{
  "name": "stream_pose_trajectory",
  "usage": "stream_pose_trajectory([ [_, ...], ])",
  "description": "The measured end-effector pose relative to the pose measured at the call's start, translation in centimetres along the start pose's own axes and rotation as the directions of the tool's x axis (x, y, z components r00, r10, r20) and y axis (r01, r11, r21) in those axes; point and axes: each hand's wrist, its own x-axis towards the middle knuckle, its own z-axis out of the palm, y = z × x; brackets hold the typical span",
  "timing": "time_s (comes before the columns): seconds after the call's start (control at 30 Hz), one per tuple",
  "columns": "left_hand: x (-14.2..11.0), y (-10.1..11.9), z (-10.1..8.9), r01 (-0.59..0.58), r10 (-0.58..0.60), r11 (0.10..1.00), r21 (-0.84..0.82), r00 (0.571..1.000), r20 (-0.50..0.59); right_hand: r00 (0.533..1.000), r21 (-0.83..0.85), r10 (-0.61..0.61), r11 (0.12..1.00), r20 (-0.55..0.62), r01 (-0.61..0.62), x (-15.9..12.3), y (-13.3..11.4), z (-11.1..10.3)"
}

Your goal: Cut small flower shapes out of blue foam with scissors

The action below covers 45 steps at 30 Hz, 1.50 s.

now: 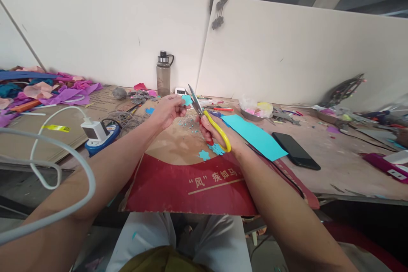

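Observation:
Between the thumb and fingers of my left hand (170,110) is a small blue paper flower (186,100). My right hand (213,131) grips a pair of scissors (218,126) with yellow and red handles. Their blades point up and away, slightly apart, close to the right side of the flower. On the cardboard below my right hand lie a blue paper star (203,155) and several more cut shapes (217,149), partly behind the handle. A sheet of blue paper (255,136) rests to the right, with small blue scraps (189,125) scattered between my hands.
A black phone (296,151) lies right of the sheet. At the back stand a water bottle (163,74) and a bowl (253,114) with plastic bags. Left are a charger (94,131), a white cable (91,178) looping over my arm, and purple fabric or paper scraps (70,95).

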Motion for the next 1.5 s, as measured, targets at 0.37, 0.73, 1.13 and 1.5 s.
stream_pose_trajectory([
  [0.37,-0.2,0.4,0.3,-0.012,0.013,1.0,0.022,1.0,-0.023,0.998,-0.009,0.036,0.999,0.043,-0.035,0.0,0.1,-0.2],
  [0.73,0.0,0.2,0.1,-0.029,0.029,0.999,0.02,0.999,-0.013,0.998,-0.026,0.027,0.999,0.064,-0.025,0.0,0.0,-0.1],
  [1.13,-0.2,0.5,0.2,-0.018,0.018,1.0,0.022,1.0,-0.002,1.0,-0.008,0.018,1.0,0.017,-0.018,0.5,1.2,0.1],
  [1.5,-0.2,0.4,0.1,0.012,-0.013,0.999,0.035,1.0,0.019,1.0,0.019,0.003,1.0,-0.007,-0.003,0.3,1.1,0.3],
])
